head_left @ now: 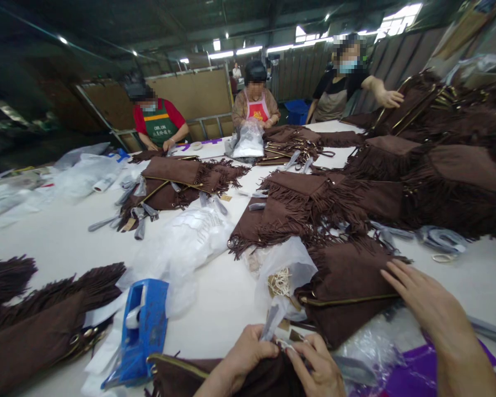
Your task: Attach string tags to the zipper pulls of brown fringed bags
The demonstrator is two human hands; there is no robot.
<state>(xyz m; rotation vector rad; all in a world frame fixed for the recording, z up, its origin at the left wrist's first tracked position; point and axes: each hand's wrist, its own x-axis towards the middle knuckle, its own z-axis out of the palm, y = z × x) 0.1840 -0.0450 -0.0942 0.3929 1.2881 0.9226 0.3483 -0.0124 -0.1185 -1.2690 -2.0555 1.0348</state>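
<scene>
A brown suede fringed bag [231, 380] with a gold zip lies at the near table edge under both my hands. My left hand [248, 353] is closed, pinching a grey strip [270, 322] that sticks up from the bag's top. My right hand [320, 366] is beside it, fingers curled and pinched at the same spot; what they hold is too small to make out. Another person's hand [421, 300] reaches in from the right, open, resting on a second brown bag [343, 286].
A blue tape dispenser [144, 331] stands to the left. Clear plastic bags [190, 242], one holding string tags [280, 282], lie mid-table. Heaps of fringed brown bags [438, 176] fill the right side, with more at the left [33, 325]. Three people work at the white table's [58, 237] far end.
</scene>
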